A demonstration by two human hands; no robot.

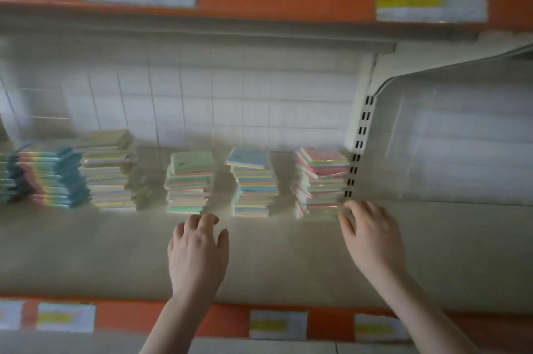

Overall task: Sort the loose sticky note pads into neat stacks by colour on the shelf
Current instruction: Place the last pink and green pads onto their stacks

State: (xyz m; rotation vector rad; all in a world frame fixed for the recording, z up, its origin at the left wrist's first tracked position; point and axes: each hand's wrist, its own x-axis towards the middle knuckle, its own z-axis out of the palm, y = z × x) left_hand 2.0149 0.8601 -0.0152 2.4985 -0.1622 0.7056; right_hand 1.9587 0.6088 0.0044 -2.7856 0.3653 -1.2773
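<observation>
Both hands hovered at the foot of the stacks, holding nothing.

Your left hand [197, 250] lay fingers loosely bent on the shelf [115, 252], the green stack [189, 182] just beyond its fingertips and the blue stack [253, 182] up to its right. Your right hand [372, 234] had its fingers spread, tips touching or nearly touching the pink stack's [324, 180] lowest pad, up and left of it. That hand was nearer; the stacks rose upright and a little ragged.
</observation>
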